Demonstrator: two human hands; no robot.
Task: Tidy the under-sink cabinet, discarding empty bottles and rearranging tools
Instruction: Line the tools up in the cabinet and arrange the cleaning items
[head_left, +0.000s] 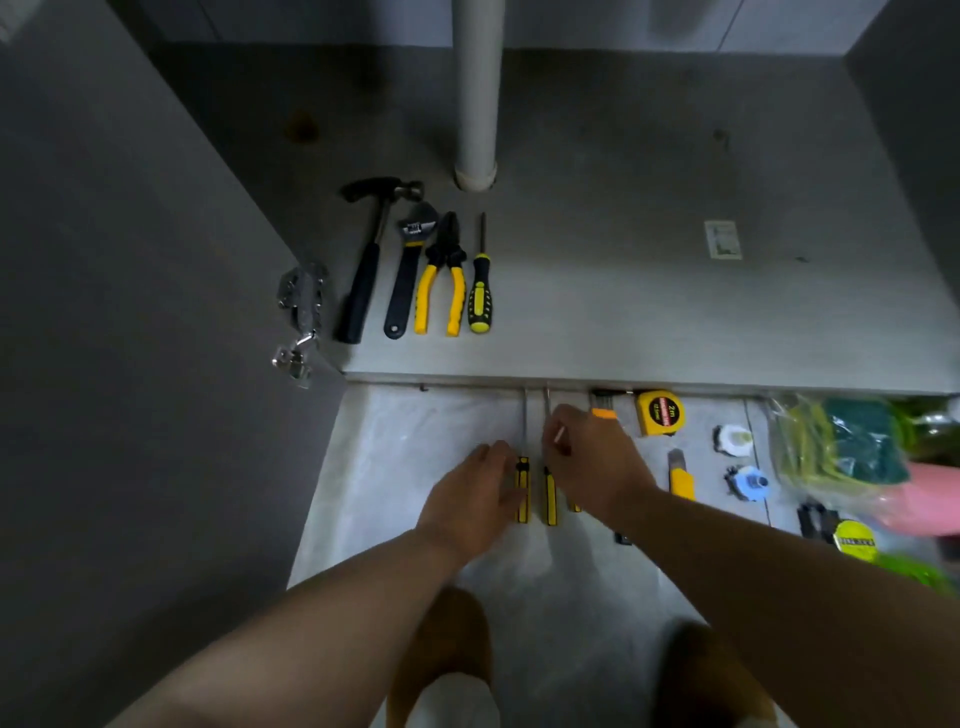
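Inside the cabinet (623, 322) a hammer (363, 270), an adjustable wrench (405, 275), yellow-handled pliers (441, 280) and a screwdriver (480, 291) lie side by side in a row. On the floor in front lie two thin screwdrivers with yellow-black handles, a left screwdriver (522, 488) and a middle screwdriver (550, 496). My left hand (472, 504) rests against the left one's handle with its fingers relaxed. My right hand (592, 462) pinches a thin pale shaft between its fingers and covers a third screwdriver, of which only a bit of handle (574, 506) shows.
A grey drain pipe (477, 104) stands at the cabinet's back. The open door with its hinge (301, 301) is on the left. To the right on the floor lie a tape measure (658, 413), a utility knife (680, 478), two small fittings (733, 440) and a bag of sponges (841, 447).
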